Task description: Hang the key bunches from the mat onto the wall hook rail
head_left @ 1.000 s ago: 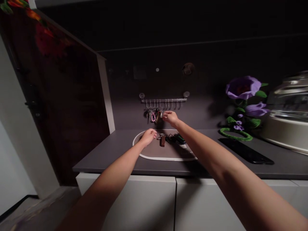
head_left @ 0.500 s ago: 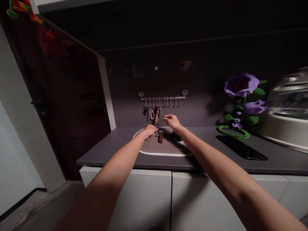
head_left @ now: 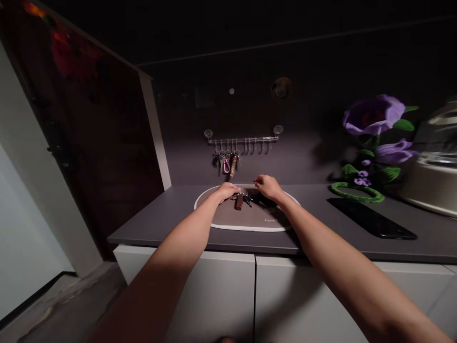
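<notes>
A bunch of keys (head_left: 247, 199) with a brown fob (head_left: 239, 202) lies on the oval brown mat (head_left: 228, 218), which has a white rim. My left hand (head_left: 227, 191) is at the left end of the bunch, its fingertips closed at the key ring. To the right, my right hand (head_left: 268, 186) hovers over the mat's back part with fingers curled together; anything in them is too small or hidden to make out. Dark items under that hand are partly covered and hard to tell apart.
On the back wall, a clear hook rail (head_left: 246, 140) carries several hanging keys, a pink carabiner (head_left: 226, 166) and a lettered strap (head_left: 233, 166). At right are a black phone (head_left: 371, 218), purple plush flowers (head_left: 374, 114) and a cream domed appliance (head_left: 432, 186). A dark door stands left.
My left hand has shifted slightly right, closer to the key ring. My right hand has moved right and lower over the mat. The camera view has also shifted a little.
</notes>
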